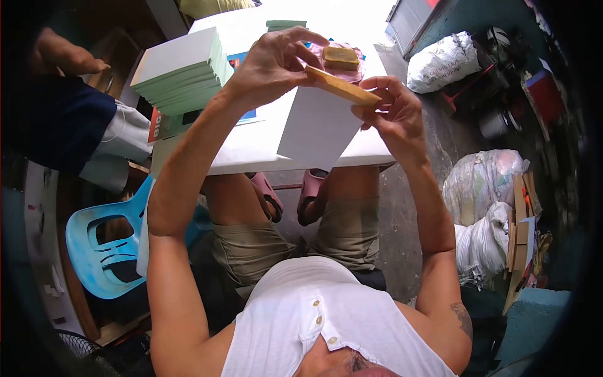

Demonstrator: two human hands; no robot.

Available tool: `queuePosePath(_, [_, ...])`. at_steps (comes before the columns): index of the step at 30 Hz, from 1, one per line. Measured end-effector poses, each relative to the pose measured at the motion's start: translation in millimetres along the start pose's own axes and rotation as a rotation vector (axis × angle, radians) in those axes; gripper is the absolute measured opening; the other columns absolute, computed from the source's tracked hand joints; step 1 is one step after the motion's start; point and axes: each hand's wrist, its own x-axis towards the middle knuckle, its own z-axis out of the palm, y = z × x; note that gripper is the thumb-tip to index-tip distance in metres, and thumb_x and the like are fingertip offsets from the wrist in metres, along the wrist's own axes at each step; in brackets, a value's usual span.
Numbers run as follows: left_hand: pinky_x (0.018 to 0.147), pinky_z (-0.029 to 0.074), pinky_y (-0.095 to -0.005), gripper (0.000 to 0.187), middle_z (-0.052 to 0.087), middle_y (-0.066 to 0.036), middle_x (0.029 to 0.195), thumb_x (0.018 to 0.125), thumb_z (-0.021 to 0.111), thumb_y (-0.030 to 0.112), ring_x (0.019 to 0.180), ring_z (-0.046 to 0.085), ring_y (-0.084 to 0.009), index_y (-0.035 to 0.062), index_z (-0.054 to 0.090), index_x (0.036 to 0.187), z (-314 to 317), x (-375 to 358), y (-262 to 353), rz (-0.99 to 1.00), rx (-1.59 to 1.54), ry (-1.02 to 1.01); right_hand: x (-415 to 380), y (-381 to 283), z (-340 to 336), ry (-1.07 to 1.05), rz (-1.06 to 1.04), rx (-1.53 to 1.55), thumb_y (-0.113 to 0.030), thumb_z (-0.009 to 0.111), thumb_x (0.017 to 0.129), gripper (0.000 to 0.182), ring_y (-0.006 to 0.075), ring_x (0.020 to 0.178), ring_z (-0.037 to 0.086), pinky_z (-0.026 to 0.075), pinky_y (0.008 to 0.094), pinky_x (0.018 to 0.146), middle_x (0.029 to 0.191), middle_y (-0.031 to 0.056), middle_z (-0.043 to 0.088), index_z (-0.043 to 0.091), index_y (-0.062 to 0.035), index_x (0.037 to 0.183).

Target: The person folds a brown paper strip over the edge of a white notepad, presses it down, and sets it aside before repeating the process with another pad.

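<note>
My left hand (276, 60) and my right hand (396, 113) are raised over the table, each pinching one end of a flat yellow-brown bar (342, 87). The bar slants down toward the right. Just below it is a white sheet (317, 129), whose near corner reaches past the table's front edge. Beyond the bar, a yellow-brown block (341, 58) rests on a folded pink cloth (353, 73). Left of my left hand stands a tall stack of white pads with pale green edges (182, 69).
The white table (251, 147) spans the space before my knees. A blue plastic chair (103, 242) stands at the left, with another person's arm (69, 53) above. White sacks (443, 63) and a clear plastic bag (483, 182) lie on the floor at right.
</note>
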Motion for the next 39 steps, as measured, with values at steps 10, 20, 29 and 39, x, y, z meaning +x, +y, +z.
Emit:
queuePosePath(10, [0.074, 0.062, -0.0319, 0.042, 0.074, -0.007, 0.105, 0.083, 0.078, -0.001, 0.085, 0.073, -0.0192, 0.0075, 0.068, 0.122, 15, -42, 21, 0.332, 0.606, 0.172, 27, 24, 6, 0.075, -0.665, -0.521, 0.009, 0.068, 0.083, 0.025, 0.0266, 0.091, 0.074, 0.059, 0.0364, 0.078, 0.1, 0.0101, 0.075, 0.07, -0.0037, 0.104])
queuePosePath(20, [0.086, 0.054, -0.0425, 0.051, 0.073, -0.005, 0.099, 0.071, 0.078, -0.002, 0.086, 0.065, -0.0243, 0.0071, 0.066, 0.12, 103, -144, -31, 0.159, 0.503, 0.367, -67, 85, 46, 0.057, -0.572, -0.602, 0.008, 0.075, 0.07, 0.034, 0.0304, 0.099, 0.071, 0.059, 0.0394, 0.084, 0.103, 0.0094, 0.074, 0.07, -0.004, 0.102])
queuePosePath(29, [0.081, 0.058, -0.0352, 0.062, 0.073, -0.005, 0.093, 0.065, 0.083, -0.009, 0.082, 0.068, -0.0217, 0.0074, 0.067, 0.123, 104, -146, -24, 0.06, 0.472, 0.38, -69, 84, 44, 0.075, -0.486, -0.572, 0.005, 0.08, 0.073, 0.03, 0.0258, 0.096, 0.071, 0.058, 0.0358, 0.083, 0.101, 0.0072, 0.076, 0.072, -0.0057, 0.1])
queuePosePath(39, [0.071, 0.063, -0.0279, 0.068, 0.071, -0.004, 0.086, 0.067, 0.084, -0.009, 0.081, 0.072, -0.017, 0.0106, 0.066, 0.129, 101, -143, -23, -0.096, 0.271, 0.428, -66, 69, 44, 0.056, -0.267, -0.495, 0.008, 0.083, 0.062, 0.042, 0.0229, 0.094, 0.071, 0.054, 0.0347, 0.086, 0.097, 0.0046, 0.077, 0.073, -0.0082, 0.1])
